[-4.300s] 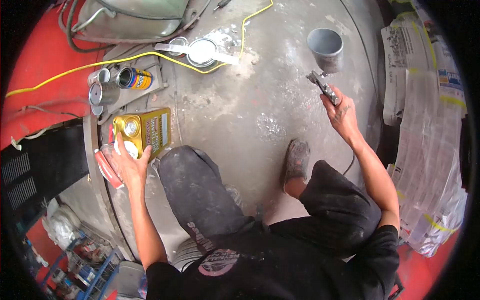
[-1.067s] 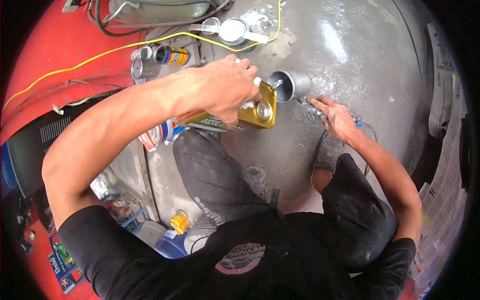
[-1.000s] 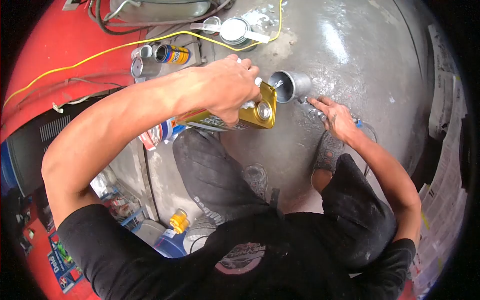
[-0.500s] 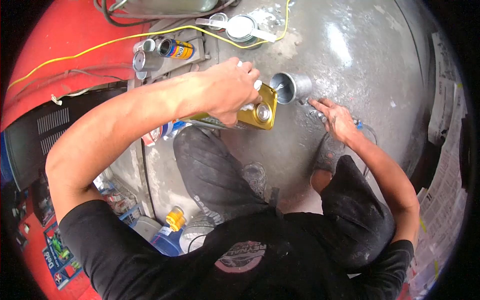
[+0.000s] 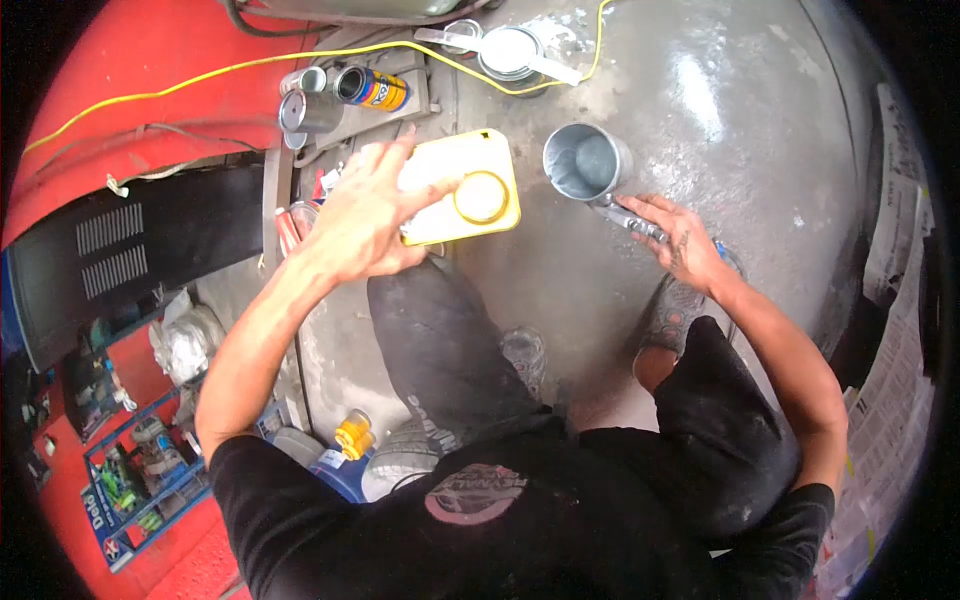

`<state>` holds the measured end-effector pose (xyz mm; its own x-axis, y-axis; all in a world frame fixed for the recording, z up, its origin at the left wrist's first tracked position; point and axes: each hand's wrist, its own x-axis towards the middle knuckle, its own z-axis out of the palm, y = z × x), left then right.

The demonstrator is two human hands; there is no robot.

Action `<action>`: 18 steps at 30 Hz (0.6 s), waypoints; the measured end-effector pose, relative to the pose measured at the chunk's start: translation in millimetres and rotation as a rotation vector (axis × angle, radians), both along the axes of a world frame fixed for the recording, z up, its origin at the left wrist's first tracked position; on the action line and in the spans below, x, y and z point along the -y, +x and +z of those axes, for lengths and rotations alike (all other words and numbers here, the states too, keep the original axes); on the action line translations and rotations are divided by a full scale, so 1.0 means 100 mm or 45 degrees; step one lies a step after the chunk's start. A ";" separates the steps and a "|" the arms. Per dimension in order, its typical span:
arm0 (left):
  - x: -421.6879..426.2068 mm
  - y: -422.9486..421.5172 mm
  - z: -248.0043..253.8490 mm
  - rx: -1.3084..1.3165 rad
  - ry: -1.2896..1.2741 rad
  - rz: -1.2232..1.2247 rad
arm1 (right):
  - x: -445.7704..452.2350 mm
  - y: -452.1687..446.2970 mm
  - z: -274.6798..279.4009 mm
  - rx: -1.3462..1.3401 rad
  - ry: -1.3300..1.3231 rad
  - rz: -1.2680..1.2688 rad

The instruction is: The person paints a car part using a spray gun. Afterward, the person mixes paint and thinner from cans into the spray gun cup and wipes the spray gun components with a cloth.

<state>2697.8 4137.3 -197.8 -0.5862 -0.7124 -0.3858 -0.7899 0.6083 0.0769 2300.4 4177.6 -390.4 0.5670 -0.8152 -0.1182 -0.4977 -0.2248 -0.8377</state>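
Note:
My left hand (image 5: 365,215) is around the left side of a rectangular yellow-gold tin can (image 5: 455,165), its fingers reaching over the edge of the top. The can stands upright, and its round spout (image 5: 481,197) faces up. To the right, my right hand (image 5: 685,240) grips a spray gun (image 5: 635,222) by its metal body. Its silver cup (image 5: 617,165) points up with the mouth open, and grey coating shows on the inside wall. A short gap separates cup and can.
Several small cans, one an orange-and-blue can (image 5: 385,90), sit on a ledge at upper left. A yellow cord (image 5: 300,62) crosses the back, near a white-filled container (image 5: 508,50) with a stick across it. A tool tray (image 5: 150,470) lies at lower left; newspaper (image 5: 870,400) hangs on the right.
The tin can has gone from tilted over the cup to upright, moving left with my left hand. The stream into the cup has stopped. The spray gun's cup now faces more upward.

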 end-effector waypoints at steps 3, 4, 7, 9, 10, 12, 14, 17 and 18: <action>-0.13 0.29 -0.08 0.024 -0.059 0.259 | -0.01 -0.04 -0.01 0.005 0.030 0.008; -0.17 0.40 -0.13 -0.014 -0.084 0.337 | -0.02 -0.07 -0.03 0.007 0.077 0.003; -0.34 0.62 -0.26 -0.116 -0.264 0.582 | -0.01 -0.12 -0.09 0.091 0.234 -0.019; -0.41 0.73 -0.37 -0.136 -0.333 0.705 | 0.03 -0.16 -0.04 0.080 0.237 -0.014; -0.45 0.80 -0.44 -0.165 -0.364 0.770 | 0.05 -0.16 -0.01 0.046 0.215 -0.011; -0.50 0.91 -0.59 -0.159 -0.472 0.865 | 0.05 -0.14 0.02 -0.134 0.073 -0.006; -0.56 0.98 -0.70 -0.130 -0.540 0.959 | 0.03 -0.14 0.02 -0.155 0.031 -0.014; -0.60 1.05 -0.93 -0.147 -0.662 1.062 | 0.04 -0.18 -0.03 0.005 0.143 -0.058; -0.63 1.07 -1.01 -0.160 -0.705 1.093 | 0.04 -0.17 -0.03 0.092 0.212 -0.074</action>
